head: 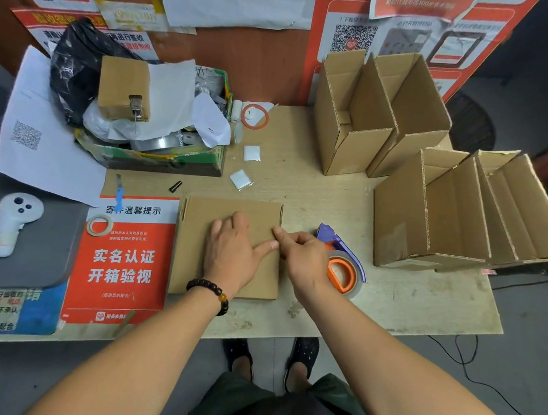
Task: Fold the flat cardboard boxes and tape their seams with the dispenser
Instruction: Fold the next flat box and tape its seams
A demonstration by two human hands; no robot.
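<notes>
A brown cardboard box (pixel 200 232) lies with its flat top face up near the table's front edge. My left hand (pixel 230 253) presses flat on that face, fingers spread. My right hand (pixel 297 256) is beside it with fingers curled, pinching at the box's right edge next to my left thumb; what it pinches is too small to tell. The tape dispenser (pixel 345 264), purple with an orange core, lies on the table just right of my right hand, untouched.
Several folded open boxes stand at the back right (pixel 377 116) and right (pixel 464 217). A cluttered green carton (pixel 154 154) sits at the back left. A red notice (pixel 125 258), a small tape roll (pixel 99 224) and a white controller (pixel 11 223) lie to the left.
</notes>
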